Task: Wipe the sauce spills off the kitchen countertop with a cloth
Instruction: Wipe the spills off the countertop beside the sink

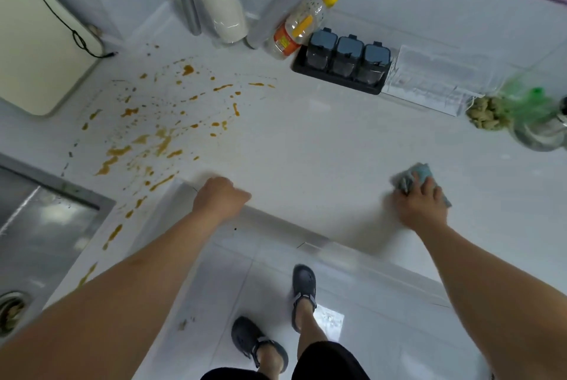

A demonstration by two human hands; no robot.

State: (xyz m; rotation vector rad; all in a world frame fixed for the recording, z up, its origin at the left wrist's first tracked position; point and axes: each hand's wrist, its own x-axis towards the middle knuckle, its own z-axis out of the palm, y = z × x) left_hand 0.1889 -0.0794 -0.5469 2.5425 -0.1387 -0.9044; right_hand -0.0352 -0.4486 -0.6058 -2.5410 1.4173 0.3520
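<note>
One cloth (414,177), two hands, three jars (348,56)

Countertop (306,140): white, plain. Sauce spills (153,134): orange-brown, scattered in drops and streaks. Cloth (420,175): light blue-grey. Bottle (299,26): clear, yellow cap, orange-and-yellow label. Spice jars (346,57): dark lids, on black tray (334,80). Sink (43,226): grey steel. Clogs (303,286): dark grey. Floor tiles (383,333): white.

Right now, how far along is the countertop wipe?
Early. Done: nothing clearly; the sauce spills are unwiped, spread from the back corner down along the sink. In hand: right hand presses the cloth on clean countertop, far from the mess. Left hand rests on the edge. Left: all spills.
</note>
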